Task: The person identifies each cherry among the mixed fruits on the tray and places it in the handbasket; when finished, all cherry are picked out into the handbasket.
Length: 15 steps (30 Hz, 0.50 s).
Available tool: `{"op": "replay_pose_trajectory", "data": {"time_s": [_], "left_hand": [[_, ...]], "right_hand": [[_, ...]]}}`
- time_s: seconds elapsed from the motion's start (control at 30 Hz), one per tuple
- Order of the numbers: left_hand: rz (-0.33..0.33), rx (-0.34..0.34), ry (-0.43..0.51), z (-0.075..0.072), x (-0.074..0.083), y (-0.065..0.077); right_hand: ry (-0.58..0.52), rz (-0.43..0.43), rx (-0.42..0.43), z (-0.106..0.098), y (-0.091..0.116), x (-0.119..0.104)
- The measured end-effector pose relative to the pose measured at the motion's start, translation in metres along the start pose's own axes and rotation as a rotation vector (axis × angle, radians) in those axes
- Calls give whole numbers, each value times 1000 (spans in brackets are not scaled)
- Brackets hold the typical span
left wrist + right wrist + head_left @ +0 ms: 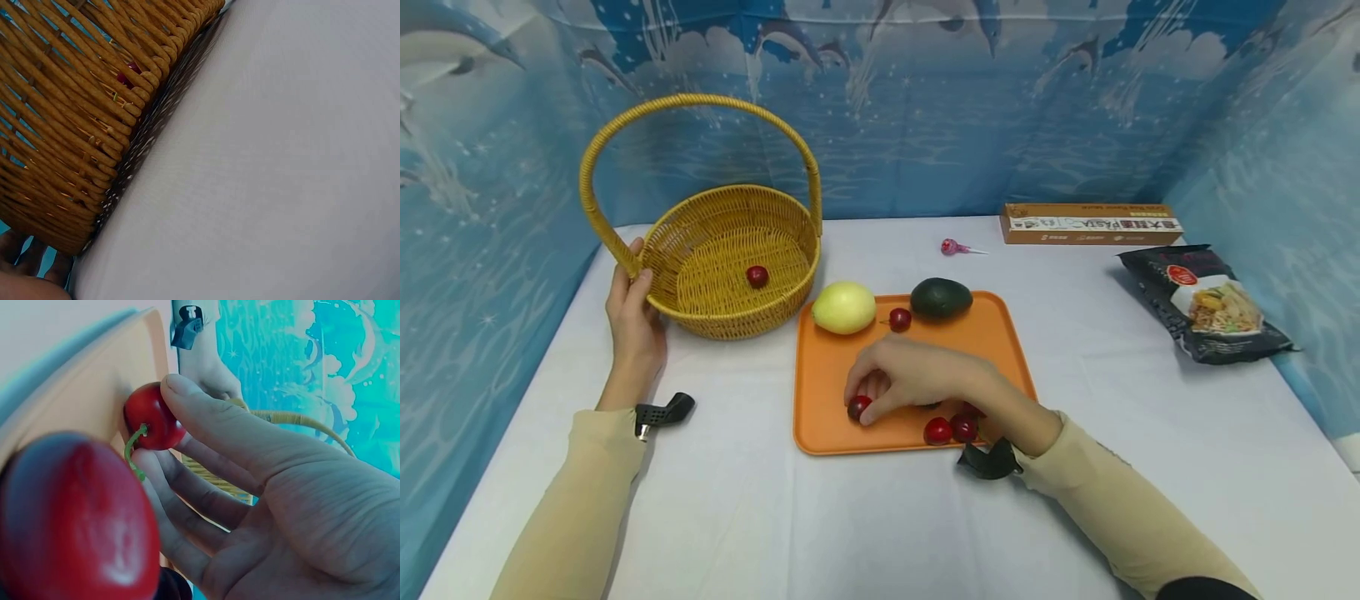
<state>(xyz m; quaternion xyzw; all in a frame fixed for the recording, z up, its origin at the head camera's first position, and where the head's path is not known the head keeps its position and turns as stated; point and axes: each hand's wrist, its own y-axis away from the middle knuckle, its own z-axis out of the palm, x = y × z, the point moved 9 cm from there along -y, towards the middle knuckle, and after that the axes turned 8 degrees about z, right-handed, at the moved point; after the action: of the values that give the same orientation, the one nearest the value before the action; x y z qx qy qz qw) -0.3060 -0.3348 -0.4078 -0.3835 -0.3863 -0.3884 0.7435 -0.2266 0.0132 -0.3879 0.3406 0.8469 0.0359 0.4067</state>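
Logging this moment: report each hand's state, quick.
Left hand: holding the wicker basket at its side.
Right hand: pinching a red cherry between thumb and fingers.

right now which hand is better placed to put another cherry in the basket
Probably the right hand: its thumb and fingers pinch a cherry at the tray. The left hand grips the basket by its side, away from the tray.
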Motion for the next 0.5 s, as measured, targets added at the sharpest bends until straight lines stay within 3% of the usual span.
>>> {"op": "replay_pose_trajectory", "data": {"time_s": [0.5], "left_hand": [[2,21,2,-1,-2,-1]], "right_hand": [[47,-15,37,-2,2,-1]]}}
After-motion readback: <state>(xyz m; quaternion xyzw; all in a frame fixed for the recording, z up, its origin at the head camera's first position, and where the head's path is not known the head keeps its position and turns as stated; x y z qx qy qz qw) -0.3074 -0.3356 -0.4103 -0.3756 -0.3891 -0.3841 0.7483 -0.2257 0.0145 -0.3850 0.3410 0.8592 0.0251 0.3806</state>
